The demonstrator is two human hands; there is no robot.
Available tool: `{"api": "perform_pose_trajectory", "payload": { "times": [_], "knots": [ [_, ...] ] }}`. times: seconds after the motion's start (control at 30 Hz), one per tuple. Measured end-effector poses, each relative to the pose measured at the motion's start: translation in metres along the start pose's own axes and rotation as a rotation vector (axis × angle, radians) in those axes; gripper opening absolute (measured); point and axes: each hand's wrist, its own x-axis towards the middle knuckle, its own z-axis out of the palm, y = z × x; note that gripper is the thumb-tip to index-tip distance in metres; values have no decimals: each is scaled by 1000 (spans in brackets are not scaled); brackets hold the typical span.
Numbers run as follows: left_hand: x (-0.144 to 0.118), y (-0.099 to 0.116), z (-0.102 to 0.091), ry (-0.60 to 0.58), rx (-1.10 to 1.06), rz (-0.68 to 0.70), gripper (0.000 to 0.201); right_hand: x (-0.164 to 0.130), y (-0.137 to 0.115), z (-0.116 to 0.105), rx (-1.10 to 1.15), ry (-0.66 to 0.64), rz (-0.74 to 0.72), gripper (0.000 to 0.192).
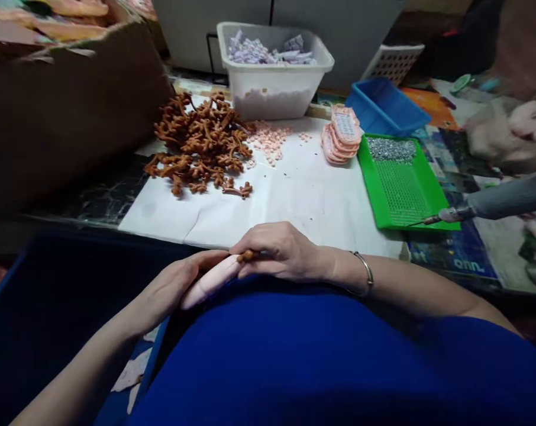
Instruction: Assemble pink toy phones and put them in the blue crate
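Note:
Close to my body, just below the bench edge, my left hand (170, 290) is wrapped around a long, smooth, pale pink piece (212, 281), which slants up to the right. My right hand (279, 248) is closed at the upper end of that piece, with its fingers on a small knobbly brown part (246, 255). The brown part touches the end of the pink piece; whether it sits inside it cannot be made out. My palms hide much of both. On the white sheet beyond lies a pile of similar brown branched parts (201, 142).
Behind are small pink bits (270, 142), a white tub (274, 83) of packets and stacked pink labelled parts (343, 133). At right are a blue bin (387, 106), a green tray (405, 183) of small silvery pieces and a power screwdriver (494, 198). A cardboard box (73, 118) stands left.

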Motion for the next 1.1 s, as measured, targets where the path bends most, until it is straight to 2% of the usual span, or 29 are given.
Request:
{"api": "perform_pose_trajectory", "payload": {
  "times": [0.07,0.17,0.3,0.4,0.57,0.6,0.63,0.73,0.77,0.8,0.9,0.97,1.1],
  "knots": [
    [2,10,4,-18,101,131,59,-10,-2,2,34,10,86,24],
    [7,22,17,-25,212,131,45,-23,-6,5,73,41,195,24],
    [10,29,33,5,242,226,38,-34,-11,8,50,121,200,17],
    [9,29,39,82,281,298,29,-39,-19,13,110,222,218,13],
    [5,24,44,136,341,415,19,-44,-28,26,473,365,524,15],
    [4,23,44,144,353,436,19,-46,-27,28,480,377,509,15],
    [3,24,45,147,364,454,19,-47,-26,29,436,377,431,15],
    [1,27,47,143,387,473,18,-49,-20,26,142,329,51,13],
    [1,28,48,155,387,474,17,-49,-19,24,75,312,-7,13],
    [1,29,48,176,383,476,17,-48,-18,21,42,296,-5,13],
    [1,30,50,235,376,514,16,-44,-19,16,67,219,118,21],
    [1,31,51,237,379,537,13,-42,-21,16,67,172,95,23],
    [2,31,56,235,322,533,11,-38,-21,22,81,239,80,15]
  ]
}}
